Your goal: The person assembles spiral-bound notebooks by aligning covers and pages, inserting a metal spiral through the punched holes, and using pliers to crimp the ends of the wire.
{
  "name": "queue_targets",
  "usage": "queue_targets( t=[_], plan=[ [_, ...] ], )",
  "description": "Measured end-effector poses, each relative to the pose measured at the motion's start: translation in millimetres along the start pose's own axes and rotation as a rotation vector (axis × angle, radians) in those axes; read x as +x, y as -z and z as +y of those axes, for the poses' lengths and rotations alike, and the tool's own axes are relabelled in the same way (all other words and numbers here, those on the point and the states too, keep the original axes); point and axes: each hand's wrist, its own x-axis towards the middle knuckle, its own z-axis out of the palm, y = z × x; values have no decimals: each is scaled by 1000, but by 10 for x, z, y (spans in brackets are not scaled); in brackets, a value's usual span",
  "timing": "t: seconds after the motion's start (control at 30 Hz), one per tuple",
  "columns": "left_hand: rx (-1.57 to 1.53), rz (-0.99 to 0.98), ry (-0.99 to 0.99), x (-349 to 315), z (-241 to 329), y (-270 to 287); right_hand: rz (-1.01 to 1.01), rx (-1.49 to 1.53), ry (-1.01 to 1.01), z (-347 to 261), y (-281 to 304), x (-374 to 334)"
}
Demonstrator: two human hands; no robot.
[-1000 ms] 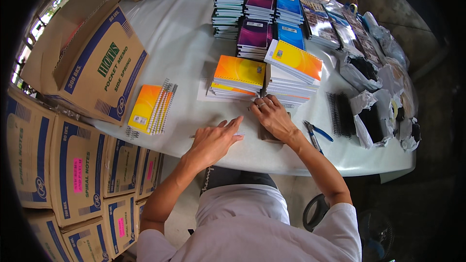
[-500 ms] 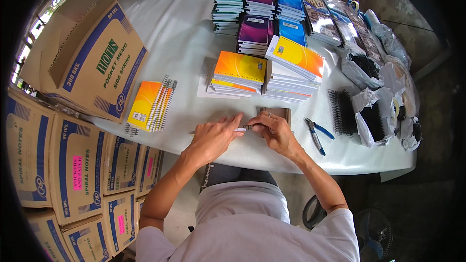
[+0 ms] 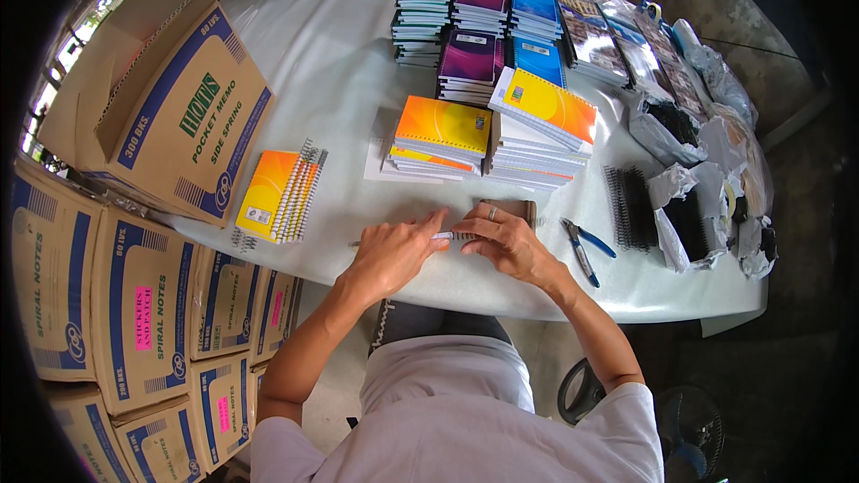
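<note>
My left hand (image 3: 394, 255) is closed around a small notebook (image 3: 443, 236), seen nearly edge-on, with a sliver of white and orange showing. At the notebook's right end, a dark wire coil (image 3: 462, 235) runs between both hands. My right hand (image 3: 512, 243) has its thumb and fingers curled around that coil, and a ring is on one finger. Just beyond the right hand lies a brown block (image 3: 517, 208), partly hidden by the fingers. Blue-handled pliers (image 3: 586, 249) rest on the table to the right of this hand.
Yellow-orange notebooks stand in a left stack (image 3: 443, 123) and a right stack (image 3: 546, 116). Finished-looking spiral notebooks (image 3: 277, 195) lie at left by a big carton (image 3: 192, 116). Loose black coils (image 3: 632, 207) and a wrapped coil bundle (image 3: 687, 224) sit at right. Cartons (image 3: 143, 304) are piled below left.
My right hand has shifted slightly, its fingers reaching farther left over the coil toward the notebook. My left hand stays almost still.
</note>
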Motion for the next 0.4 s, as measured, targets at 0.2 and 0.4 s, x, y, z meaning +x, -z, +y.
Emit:
queue_targets(
  t=[0.2, 0.4],
  plan=[
    [-7, -66, 21, 13, 14, 43, -138, -104, -147, -2, -16, -39],
    [-5, -20, -18, 20, -63, -17, -86, -317, -95, -47, -39, -57]
  ],
)
